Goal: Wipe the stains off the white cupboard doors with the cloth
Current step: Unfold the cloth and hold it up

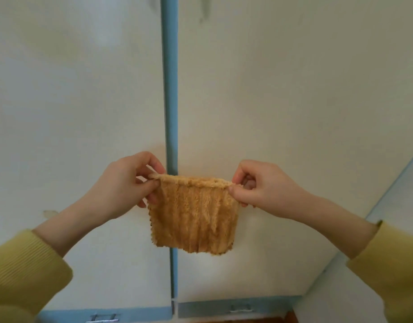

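Observation:
A fluffy orange-tan cloth (pixel 193 215) hangs stretched between my hands in front of two white cupboard doors. My left hand (pixel 124 185) pinches its upper left corner, and my right hand (pixel 259 185) pinches the upper right corner. The left door (pixel 72 101) and the right door (pixel 282 101) meet at a blue vertical strip (pixel 170 89). A small brownish stain (pixel 49 213) shows on the left door above my left forearm. Faint grey smears (pixel 204 10) mark the top of the right door.
Blue trim with metal handles (pixel 103 318) (pixel 240 308) runs along the bottom of the doors. A pale side panel (pixel 387 229) angles in at the right. Both arms wear yellow sleeves (pixel 21 271).

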